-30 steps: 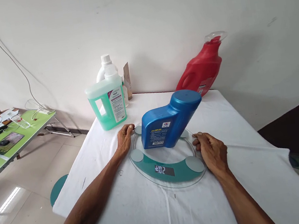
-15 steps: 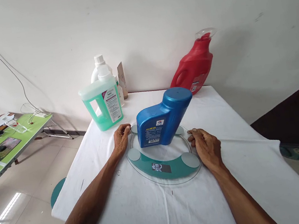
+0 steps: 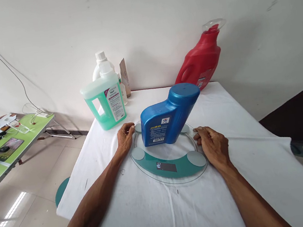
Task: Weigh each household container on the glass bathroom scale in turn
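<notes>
A round glass scale point(image 3: 153, 163) with a green band lies on the white cloth, its small display partly lit. On it stands a blue plastic bottle point(image 3: 159, 125) with a wide blue cap and a printed label. My left hand point(image 3: 125, 137) is closed at the scale's left rim, thumb and fingers pinched together there. At the right rim my right hand point(image 3: 212, 146) has its fingers curled in against the glass edge. Neither hand touches the blue bottle.
Behind my left hand stands a green-filled jug point(image 3: 106, 107), with a white bottle point(image 3: 100, 56) and a brown packet point(image 3: 125, 77) behind it. A red jug point(image 3: 202, 60) stands at the back right by the wall. A green table point(image 3: 35, 125) stands at far left.
The lit digits on the scale's display have changed; fewer show now. Both hands keep their places at the rim. The whole view has shifted slightly.
</notes>
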{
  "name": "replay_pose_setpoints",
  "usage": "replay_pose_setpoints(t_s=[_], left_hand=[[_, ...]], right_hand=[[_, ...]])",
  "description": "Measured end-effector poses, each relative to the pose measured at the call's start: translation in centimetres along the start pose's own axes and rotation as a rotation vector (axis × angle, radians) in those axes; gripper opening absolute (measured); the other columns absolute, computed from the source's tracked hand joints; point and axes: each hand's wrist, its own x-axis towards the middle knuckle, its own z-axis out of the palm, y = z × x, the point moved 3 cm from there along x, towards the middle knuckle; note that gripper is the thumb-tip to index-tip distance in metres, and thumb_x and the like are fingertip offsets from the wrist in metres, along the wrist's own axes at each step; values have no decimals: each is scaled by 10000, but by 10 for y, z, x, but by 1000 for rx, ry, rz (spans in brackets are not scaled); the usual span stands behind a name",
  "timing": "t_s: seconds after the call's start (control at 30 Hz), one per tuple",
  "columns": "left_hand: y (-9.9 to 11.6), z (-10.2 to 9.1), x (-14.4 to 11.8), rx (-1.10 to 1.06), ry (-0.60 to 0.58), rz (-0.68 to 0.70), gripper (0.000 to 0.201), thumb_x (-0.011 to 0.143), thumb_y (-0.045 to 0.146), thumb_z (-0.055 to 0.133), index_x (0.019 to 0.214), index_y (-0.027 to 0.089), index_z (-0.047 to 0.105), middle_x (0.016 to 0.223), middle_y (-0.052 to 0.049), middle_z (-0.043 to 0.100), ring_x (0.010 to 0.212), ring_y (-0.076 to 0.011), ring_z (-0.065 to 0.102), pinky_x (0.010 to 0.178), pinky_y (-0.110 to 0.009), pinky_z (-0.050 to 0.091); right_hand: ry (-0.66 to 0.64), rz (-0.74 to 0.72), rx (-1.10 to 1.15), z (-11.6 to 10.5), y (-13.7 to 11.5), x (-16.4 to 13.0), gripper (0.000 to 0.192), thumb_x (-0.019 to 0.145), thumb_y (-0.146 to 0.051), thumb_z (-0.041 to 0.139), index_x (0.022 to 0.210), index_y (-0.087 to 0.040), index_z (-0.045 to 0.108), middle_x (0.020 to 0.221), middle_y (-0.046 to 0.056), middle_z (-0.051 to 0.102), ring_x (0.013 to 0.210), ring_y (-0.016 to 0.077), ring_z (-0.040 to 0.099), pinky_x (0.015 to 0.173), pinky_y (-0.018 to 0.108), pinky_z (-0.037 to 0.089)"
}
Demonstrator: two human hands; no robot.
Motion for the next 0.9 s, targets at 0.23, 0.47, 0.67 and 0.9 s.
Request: replay_pose_setpoints(t_s=[0.23,0.47,0.67,0.9], left_hand=[[-8,0,3,20,-10,34,263,964,433,724,1037,192,797,1060,-108,823,972,-246,758,924,-370,595],[-7,-2,3,35,-5,44,243,974,419,728,1035,197,804,1057,-104,833,963,-241,767,905,-359,603],[-5,-1,3,55,-4,46,228,978,400,727,1034,194,806,1065,-107,840,971,-241,771,903,-354,597],[-3,-1,2,76,-7,38,222,972,388,727,1034,189,801,1085,-118,844,1005,-253,779,904,-359,601]], right_hand=[[-7,-6,-3,0,-2,0,636,946,-826,438,870,-260,716,760,68,758,646,240,669,782,400,528],[-12,15,6,0,-4,-1,633,928,-832,430,875,-262,700,772,70,746,643,240,665,766,399,522],[-7,18,-14,0,-3,0,580,907,-774,431,884,-264,706,777,71,754,659,246,668,802,415,516],[-6,30,-3,0,-5,-1,553,896,-754,438,861,-267,696,752,67,741,658,245,668,799,413,521]])
